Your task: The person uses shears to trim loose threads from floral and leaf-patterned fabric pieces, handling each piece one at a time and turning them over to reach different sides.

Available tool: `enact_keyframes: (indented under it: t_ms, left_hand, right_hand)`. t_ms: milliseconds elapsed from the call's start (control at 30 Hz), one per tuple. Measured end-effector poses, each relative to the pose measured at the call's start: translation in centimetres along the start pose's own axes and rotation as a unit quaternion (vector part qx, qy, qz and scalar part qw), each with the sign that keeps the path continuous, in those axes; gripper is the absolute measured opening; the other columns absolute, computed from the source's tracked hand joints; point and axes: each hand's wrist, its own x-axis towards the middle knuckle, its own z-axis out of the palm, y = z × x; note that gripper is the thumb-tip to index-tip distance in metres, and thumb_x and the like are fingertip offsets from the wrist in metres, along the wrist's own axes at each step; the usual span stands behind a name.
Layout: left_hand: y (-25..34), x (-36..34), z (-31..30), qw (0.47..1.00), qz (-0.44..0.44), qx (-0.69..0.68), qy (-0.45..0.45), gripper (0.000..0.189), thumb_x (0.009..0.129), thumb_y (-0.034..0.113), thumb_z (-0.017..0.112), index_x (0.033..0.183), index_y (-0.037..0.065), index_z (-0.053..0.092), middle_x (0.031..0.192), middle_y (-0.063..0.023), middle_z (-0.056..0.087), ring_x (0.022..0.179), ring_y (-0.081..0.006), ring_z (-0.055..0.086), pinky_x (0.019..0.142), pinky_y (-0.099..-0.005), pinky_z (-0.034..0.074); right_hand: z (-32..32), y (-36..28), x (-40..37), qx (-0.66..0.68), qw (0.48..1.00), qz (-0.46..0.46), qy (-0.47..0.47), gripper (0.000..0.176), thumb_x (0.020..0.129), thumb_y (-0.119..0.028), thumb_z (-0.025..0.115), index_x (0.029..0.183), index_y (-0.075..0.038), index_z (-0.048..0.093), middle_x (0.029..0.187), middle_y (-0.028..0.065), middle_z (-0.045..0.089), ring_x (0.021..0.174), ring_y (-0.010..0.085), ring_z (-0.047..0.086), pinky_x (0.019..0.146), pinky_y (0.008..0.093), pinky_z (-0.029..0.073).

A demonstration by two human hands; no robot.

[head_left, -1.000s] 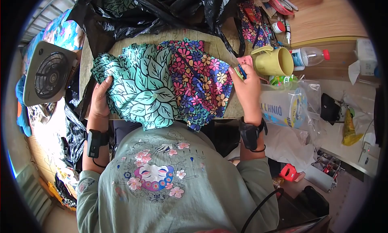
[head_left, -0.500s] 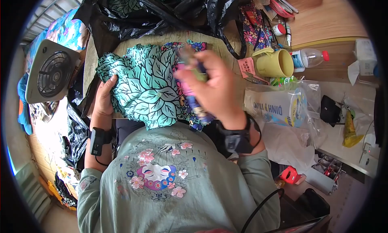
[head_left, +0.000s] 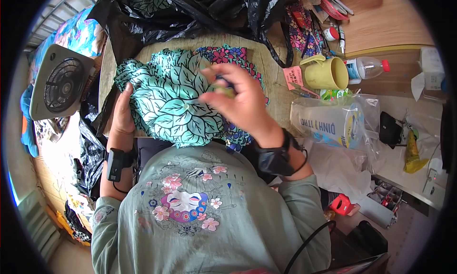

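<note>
Green fabric with a black leaf pattern lies bunched on the wooden table, overlapping a dark floral fabric with pink and blue flowers. My left hand rests at the green fabric's left edge, thumb up along it, the other fingers mostly hidden. Above the fabric's right side is my right hand, fingers curled around a small dark and yellowish-green object that I cannot make out clearly. A small pale round spot shows on the green fabric.
Black plastic bags cover the table's far side. To the right are a yellow mug, a bottle with a red cap, a pink note and a clear printed bag. A fan stands at the left.
My right hand has moved slightly down and its blur has lessened. The floral fabric now lies flatter, spread to the right of the green fabric. The left hand has barely shifted.
</note>
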Motion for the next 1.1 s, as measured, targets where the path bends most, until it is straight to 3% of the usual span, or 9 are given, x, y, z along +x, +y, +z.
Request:
enact_keyframes:
  t_ms: [67, 167, 300, 467, 600, 733, 833, 967, 1100]
  left_hand:
    - [0.0, -0.1, 0.0, 0.998, -0.016, -0.067, 0.011, 0.039, 0.083, 0.021, 0.059, 0.115, 0.001, 0.051, 0.104, -0.0071, 0.061, 0.099, -0.0193, 0.057, 0.09, -0.034, 0.044]
    - [-0.1, 0.1, -0.8, 0.995, 0.026, 0.064, -0.071, 0.043, 0.077, 0.017, 0.065, 0.114, 0.001, 0.051, 0.103, -0.0065, 0.061, 0.096, -0.0189, 0.058, 0.089, -0.0326, 0.045]
    - [0.5, 0.2, -0.3, 0.99, -0.022, 0.134, -0.043, 0.047, 0.071, 0.012, 0.069, 0.113, 0.0, 0.051, 0.103, -0.0065, 0.061, 0.095, -0.0185, 0.059, 0.088, -0.0321, 0.045]
    - [1.5, -0.4, 0.9, 0.992, -0.028, 0.123, -0.031, 0.046, 0.071, 0.008, 0.069, 0.113, 0.0, 0.051, 0.102, -0.0076, 0.061, 0.093, -0.0188, 0.06, 0.086, -0.0326, 0.047]
    - [2.1, -0.9, 1.2, 0.987, -0.025, 0.146, -0.066, 0.047, 0.072, 0.017, 0.07, 0.111, -0.002, 0.052, 0.1, -0.0093, 0.062, 0.089, -0.0199, 0.061, 0.083, -0.0323, 0.049]
    - [2.1, -1.3, 1.6, 0.991, -0.055, 0.099, -0.073, 0.056, 0.07, 0.02, 0.073, 0.115, -0.002, 0.049, 0.104, -0.01, 0.06, 0.092, -0.02, 0.06, 0.082, -0.0316, 0.049]
    - [1.8, -1.6, 1.4, 0.984, -0.097, 0.048, -0.14, 0.059, 0.069, 0.017, 0.076, 0.118, -0.002, 0.049, 0.11, -0.0106, 0.059, 0.1, -0.0211, 0.058, 0.087, -0.0338, 0.046]
    - [2.2, -1.7, 2.4, 0.972, -0.071, 0.143, -0.172, 0.067, 0.069, 0.018, 0.077, 0.124, -0.001, 0.044, 0.115, -0.0102, 0.057, 0.106, -0.0213, 0.054, 0.094, -0.0344, 0.041]
    - [2.3, -2.1, 3.0, 0.968, -0.022, 0.172, -0.18, 0.079, 0.063, 0.026, 0.081, 0.126, -0.001, 0.041, 0.115, -0.0078, 0.056, 0.107, -0.0188, 0.051, 0.094, -0.0337, 0.04]
  right_hand:
    - [-2.2, 0.7, -1.2, -0.069, 0.995, 0.022, 0.072, 0.04, 0.078, -0.012, 0.071, 0.113, 0.0, 0.053, 0.101, 0.0012, 0.061, 0.086, 0.0061, 0.053, 0.078, 0.0201, 0.043]
    - [-4.4, 2.2, -3.1, -0.052, 0.992, 0.063, 0.093, 0.041, 0.079, -0.009, 0.069, 0.115, 0.002, 0.052, 0.104, 0.0043, 0.06, 0.091, 0.0081, 0.054, 0.082, 0.0222, 0.042]
    - [-4.2, 2.8, -4.4, 0.027, 0.989, 0.124, 0.073, 0.041, 0.079, -0.009, 0.069, 0.114, 0.003, 0.051, 0.107, 0.0061, 0.059, 0.097, 0.0099, 0.054, 0.084, 0.0238, 0.042]
    - [-2.6, 4.0, -4.7, -0.017, 0.995, 0.085, 0.05, 0.041, 0.08, -0.008, 0.068, 0.115, 0.003, 0.051, 0.11, 0.006, 0.058, 0.099, 0.0109, 0.053, 0.085, 0.0246, 0.042]
    - [-2.5, 3.8, -4.8, -0.029, 0.996, 0.081, 0.031, 0.041, 0.079, -0.007, 0.068, 0.115, 0.002, 0.051, 0.111, 0.0057, 0.057, 0.101, 0.0114, 0.053, 0.087, 0.0251, 0.041]
    - [-2.4, 4.3, -4.7, 0.0, 0.993, 0.105, 0.049, 0.042, 0.079, -0.007, 0.068, 0.116, 0.002, 0.05, 0.112, 0.0054, 0.057, 0.102, 0.0118, 0.052, 0.088, 0.0254, 0.04]
    - [-1.6, 4.6, -4.9, 0.0, 0.996, 0.084, 0.042, 0.041, 0.077, -0.008, 0.07, 0.113, 0.002, 0.053, 0.109, 0.0071, 0.06, 0.099, 0.0127, 0.055, 0.086, 0.0256, 0.042]
    - [-0.9, 3.5, -4.5, -0.15, 0.988, 0.036, -0.011, 0.039, 0.075, -0.009, 0.072, 0.109, 0.001, 0.056, 0.103, 0.0095, 0.064, 0.093, 0.0145, 0.06, 0.082, 0.026, 0.045]
    - [-0.6, 2.9, -4.1, -0.17, 0.985, 0.029, 0.003, 0.038, 0.073, -0.01, 0.073, 0.106, 0.001, 0.058, 0.099, 0.0115, 0.065, 0.089, 0.0165, 0.063, 0.078, 0.0265, 0.047]
